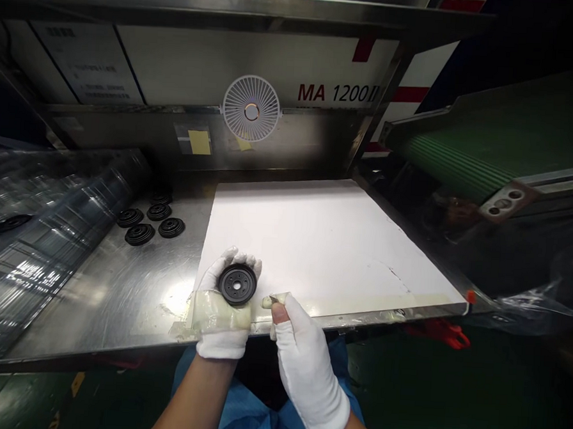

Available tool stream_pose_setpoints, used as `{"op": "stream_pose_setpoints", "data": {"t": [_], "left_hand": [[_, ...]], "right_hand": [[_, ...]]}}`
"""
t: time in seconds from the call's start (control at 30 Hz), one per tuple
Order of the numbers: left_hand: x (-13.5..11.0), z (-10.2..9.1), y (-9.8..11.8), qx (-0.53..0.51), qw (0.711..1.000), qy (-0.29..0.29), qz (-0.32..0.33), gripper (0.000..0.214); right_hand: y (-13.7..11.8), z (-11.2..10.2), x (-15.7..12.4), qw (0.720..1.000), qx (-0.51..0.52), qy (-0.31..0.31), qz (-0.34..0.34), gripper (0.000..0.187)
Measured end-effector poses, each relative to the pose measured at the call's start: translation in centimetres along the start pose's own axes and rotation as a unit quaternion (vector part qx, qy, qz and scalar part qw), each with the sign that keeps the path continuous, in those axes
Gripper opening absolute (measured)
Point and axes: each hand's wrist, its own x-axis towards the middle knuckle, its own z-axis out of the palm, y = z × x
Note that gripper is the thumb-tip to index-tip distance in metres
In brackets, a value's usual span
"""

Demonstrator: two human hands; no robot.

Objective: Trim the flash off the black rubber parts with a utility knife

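The person's left hand point(224, 301), in a white cotton glove with a band of pale tape across it, is cupped upward, its fingers curled behind a round black moulded disc point(237, 284). The disc has a central hole ringed by small holes, and it stands tilted toward the camera against those fingers. The right hand point(302, 362), also gloved in white, has its thumb and forefinger pressed together, pinching a small tool point(275, 299) wrapped in pale tape; it is too small to tell exactly what kind. Its tip sits just beside the lower edge of the disc, and whether they touch cannot be told. Both hands are held at the front edge of a white board point(323, 242) lying on a stainless steel tabletop point(85, 293), with a strip of beige masking tape point(359, 303) along the board's near side. Left of the board, 5 similar black discs point(140, 234) lie in a loose cluster on the steel, beside a bunched clear plastic sheet point(49, 240) with another black disc point(12, 222) showing beneath it. Behind the board, a small white fan point(251, 108) is fixed in front of a machine panel point(338, 93) printed "MA 1200II". A green ribbed belt point(452, 162) runs along the right side, and a blue gown point(257, 398) shows below the hands.
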Motion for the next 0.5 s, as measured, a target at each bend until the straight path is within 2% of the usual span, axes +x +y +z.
{"op": "stream_pose_setpoints", "data": {"t": [0.1, 0.2, 0.27, 0.37, 0.43, 0.5], "left_hand": [[-0.5, 0.7, -0.2, 0.0, 1.0, 0.008, -0.009, 0.01], [-0.8, 1.5, -0.3, -0.015, 0.998, 0.042, -0.044, 0.011], [-0.9, 1.8, -0.3, -0.029, 0.996, 0.053, -0.062, 0.013], [-0.9, 1.8, 0.2, 0.007, 0.998, 0.041, -0.055, 0.013], [-1.0, 1.4, 1.0, 0.063, 0.997, 0.017, -0.041, 0.009], [-1.1, 0.9, 1.9, 0.117, 0.993, -0.02, -0.026, 0.016]], "right_hand": [[0.0, -0.2, 0.1, 1.0, -0.02, -0.002, -0.011, 0.032], [0.2, -0.2, 0.1, 1.0, 0.005, 0.008, -0.008, 0.033], [0.6, -0.3, 0.1, 0.999, 0.038, 0.03, 0.005, 0.035], [0.9, -1.2, 0.0, 0.992, 0.082, 0.086, 0.029, 0.038], [0.6, -2.5, -0.2, 0.987, 0.126, 0.071, 0.069, 0.044], [-0.1, -4.5, -0.4, 0.98, 0.168, 0.022, 0.101, 0.048]]}}
